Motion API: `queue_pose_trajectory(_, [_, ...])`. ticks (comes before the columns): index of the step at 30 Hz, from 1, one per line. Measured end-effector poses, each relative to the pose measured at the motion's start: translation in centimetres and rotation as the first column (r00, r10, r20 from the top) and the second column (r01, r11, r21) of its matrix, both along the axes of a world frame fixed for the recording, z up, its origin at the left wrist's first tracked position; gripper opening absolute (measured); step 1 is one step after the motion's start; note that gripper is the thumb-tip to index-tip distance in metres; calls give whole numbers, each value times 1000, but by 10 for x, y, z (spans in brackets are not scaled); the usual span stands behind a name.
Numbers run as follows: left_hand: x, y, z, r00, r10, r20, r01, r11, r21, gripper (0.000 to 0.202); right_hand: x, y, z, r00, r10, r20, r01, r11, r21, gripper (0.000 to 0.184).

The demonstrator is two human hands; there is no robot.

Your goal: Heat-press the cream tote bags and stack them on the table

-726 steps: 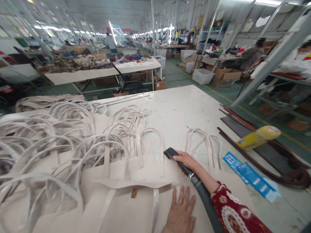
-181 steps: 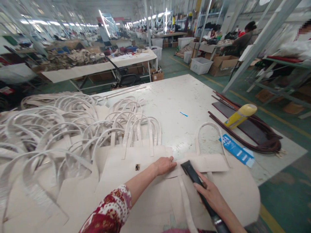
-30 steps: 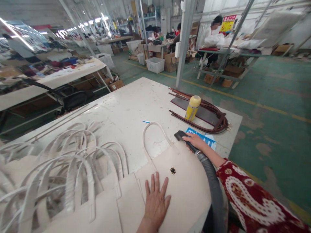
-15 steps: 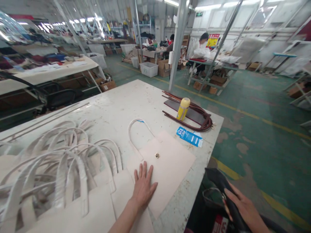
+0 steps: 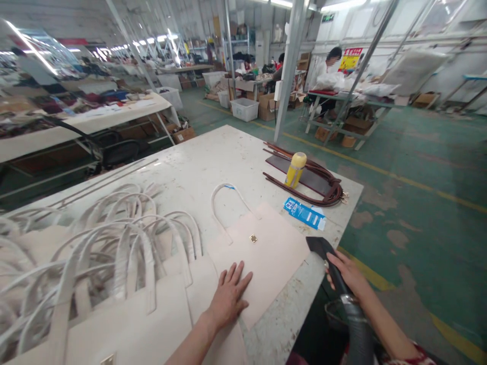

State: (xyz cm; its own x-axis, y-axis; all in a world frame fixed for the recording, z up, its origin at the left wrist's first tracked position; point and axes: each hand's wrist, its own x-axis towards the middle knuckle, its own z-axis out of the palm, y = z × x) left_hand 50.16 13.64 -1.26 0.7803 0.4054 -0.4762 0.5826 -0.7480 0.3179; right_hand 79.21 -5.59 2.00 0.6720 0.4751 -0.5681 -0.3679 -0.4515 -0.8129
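Observation:
A pale pink bag panel [image 5: 272, 253] lies flat on the white table, with a looped handle [image 5: 213, 203] at its far side and a small gold metal fitting [image 5: 253, 238] near its middle. My left hand [image 5: 230, 294] rests on the panel's near left part, palm down with fingers spread. In my right hand [image 5: 348, 274] is a black hose nozzle [image 5: 333, 266], gripped around its neck. The nozzle's flat tip is at the panel's right corner; whether it touches cannot be made out. A ribbed black hose [image 5: 359, 329] runs down from it.
Several pale panels with handles [image 5: 125, 253] are piled at the left. Toward the table's right corner are a yellow bottle [image 5: 296, 170], brown straps [image 5: 335, 190] and a blue packet [image 5: 304, 213]. A metal post [image 5: 291, 71] rises behind the table [image 5: 190, 167]. People sit at tables beyond.
My right hand has brought the nozzle up from beside the table edge to the panel's right corner. My left hand stays flat on the panel, slightly nearer its front. The view has shifted left.

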Motion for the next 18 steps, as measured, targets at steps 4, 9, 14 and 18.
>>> queue_pose_trajectory(4, [-2,0,-2,1000,-14,18,14,1000,-2,81,-18,-10,-1,1000,-13,-21,13,1000,-8,67])
queue_pose_trajectory(9, [-8,9,4,995,-89,46,90,996,-29,84,-2,1,-2,999,-35,30,34,999,6,65])
queue_pose_trajectory(14, [-13,15,2,990,-113,87,115,993,-22,77,10,8,6,991,-52,125,55,998,-21,71])
queue_pose_trajectory(18, [-9,10,-8,985,-101,140,99,995,25,77,-52,-20,16,967,252,18,-250,965,-77,73])
